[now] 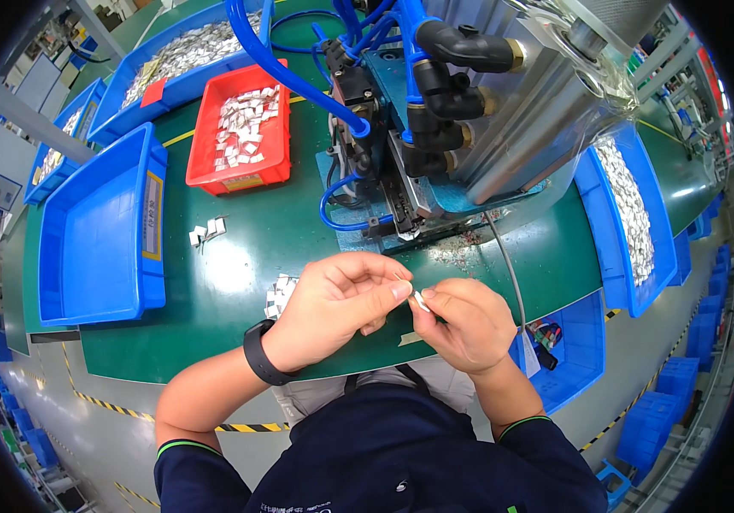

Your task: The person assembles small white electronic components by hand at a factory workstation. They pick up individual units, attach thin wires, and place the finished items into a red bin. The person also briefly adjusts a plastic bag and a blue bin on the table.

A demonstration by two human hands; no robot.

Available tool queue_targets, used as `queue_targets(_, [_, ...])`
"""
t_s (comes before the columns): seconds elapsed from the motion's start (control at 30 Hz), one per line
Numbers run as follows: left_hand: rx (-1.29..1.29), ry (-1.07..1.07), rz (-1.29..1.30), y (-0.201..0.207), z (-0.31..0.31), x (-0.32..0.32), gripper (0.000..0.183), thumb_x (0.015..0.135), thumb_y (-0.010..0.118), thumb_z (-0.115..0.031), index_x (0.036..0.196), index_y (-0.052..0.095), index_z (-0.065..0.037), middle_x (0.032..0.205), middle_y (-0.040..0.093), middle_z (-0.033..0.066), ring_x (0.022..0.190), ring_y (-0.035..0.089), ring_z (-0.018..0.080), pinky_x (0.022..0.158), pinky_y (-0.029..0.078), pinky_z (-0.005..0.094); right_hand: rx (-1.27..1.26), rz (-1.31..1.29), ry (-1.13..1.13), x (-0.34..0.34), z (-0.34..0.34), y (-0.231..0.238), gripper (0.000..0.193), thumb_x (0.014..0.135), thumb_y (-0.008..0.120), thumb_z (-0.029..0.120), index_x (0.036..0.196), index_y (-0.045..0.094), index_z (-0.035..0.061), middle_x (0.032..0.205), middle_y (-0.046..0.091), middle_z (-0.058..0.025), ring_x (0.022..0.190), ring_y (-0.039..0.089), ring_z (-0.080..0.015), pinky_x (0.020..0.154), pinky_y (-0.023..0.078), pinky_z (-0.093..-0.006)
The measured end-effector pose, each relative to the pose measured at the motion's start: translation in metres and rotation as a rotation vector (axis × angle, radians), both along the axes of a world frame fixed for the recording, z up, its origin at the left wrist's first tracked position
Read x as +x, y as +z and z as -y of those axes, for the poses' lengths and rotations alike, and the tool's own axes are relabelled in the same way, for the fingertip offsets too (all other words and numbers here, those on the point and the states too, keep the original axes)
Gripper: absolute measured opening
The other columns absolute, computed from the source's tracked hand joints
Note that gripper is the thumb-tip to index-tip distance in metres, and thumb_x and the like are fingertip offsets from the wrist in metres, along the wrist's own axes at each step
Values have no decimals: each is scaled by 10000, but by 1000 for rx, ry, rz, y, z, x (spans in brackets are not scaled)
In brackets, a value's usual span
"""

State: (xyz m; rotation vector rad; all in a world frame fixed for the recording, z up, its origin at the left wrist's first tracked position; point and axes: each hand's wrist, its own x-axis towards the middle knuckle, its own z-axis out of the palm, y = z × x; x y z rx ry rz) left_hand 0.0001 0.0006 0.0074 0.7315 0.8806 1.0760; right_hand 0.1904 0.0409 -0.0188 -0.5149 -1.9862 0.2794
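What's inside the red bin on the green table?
The red bin holds a loose heap of small white pieces. The bottom beneath the heap is covered, and a blue hose hides part of the far right corner.

- To your left, a blue bin (98, 227) with a label on its side stands on the green worktop (542, 263).
- Beyond it, to its right, you have a smaller red bin (206, 128).
- Ahead of you stands a metal machine (504, 128) with black fittings (461, 47) and blue tubing (333, 110).
- A grey cable (504, 254) runs down from it toward your side.
- On your right, blue crates (653, 432) stand on the floor, near yellow-and-black tape (252, 427).
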Motion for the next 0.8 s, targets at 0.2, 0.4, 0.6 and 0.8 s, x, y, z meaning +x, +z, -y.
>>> queue_targets(0.2, [-1, 31, -41, -2, 1, 0, 118, 915, 630, -55, 995, 628, 31, 754, 593, 48, 565, 492, 91, 503, 393, 246, 16, 31, 0, 2, 1, 1, 343, 633, 793, -35, 943, 647, -6, 805, 626, -107, 600, 611, -223, 496, 491, -299])
queue_targets(0.4, [18, 24, -18, -3, 2, 2, 108, 911, 634, -50, 985, 614, 26, 738, 587, 45, 570, 494, 89, 503, 393, 241, 39, 29, -3, 4, 2, 0, 335, 647, 790, -28, 949, 647, -3, 817, 636, -107, 611, 616, -224, 501, 492, -299])
queue_targets(0.6, [15, -48, -90, 0, 1, 4, 100, 918, 627, -56, 969, 593, 23, 748, 580, 30, 583, 502, 76, 508, 397, 229, -22, 14, -56, 8, 4, 0, 304, 664, 773, -42, 928, 629, 6, 786, 644, -113, 616, 629, -232, 509, 497, -305])
queue_targets(0.8, [294, -38, -494, 3, 0, 5, 162, 882, 680, -82, 987, 608, 18, 806, 587, 28, 592, 515, 60, 537, 426, 211, 27, 72, -187, 23, -6, 6, 294, 655, 774, -45, 896, 619, 16, 743, 639, -101, 611, 627, -237, 524, 505, -297])
